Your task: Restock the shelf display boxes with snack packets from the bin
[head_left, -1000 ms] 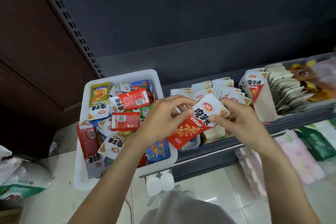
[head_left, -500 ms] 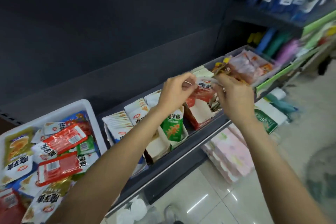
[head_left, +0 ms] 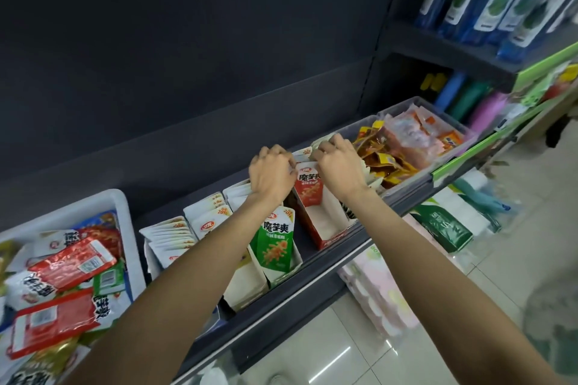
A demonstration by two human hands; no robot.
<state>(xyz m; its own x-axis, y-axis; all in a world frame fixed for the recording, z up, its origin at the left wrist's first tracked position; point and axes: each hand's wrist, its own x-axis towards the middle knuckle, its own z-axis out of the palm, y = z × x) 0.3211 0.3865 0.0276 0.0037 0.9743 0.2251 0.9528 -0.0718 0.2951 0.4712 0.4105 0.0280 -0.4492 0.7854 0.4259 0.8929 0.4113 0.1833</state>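
Item 1, red snack packet: your left hand and right hand pinch its top edge, fingers curled narrow on it, standing it upright at the back of the red display box, probably so its label faces the shelf's front edge. Item 2, green display box: just left of the red one, 1 green packet facing out. Item 3, white bin: at the shelf's left end, heaped with loose packets. Setting: dark metal shelf, dark back panel, glossy tiled floor, blue packs on the upper shelving at right.
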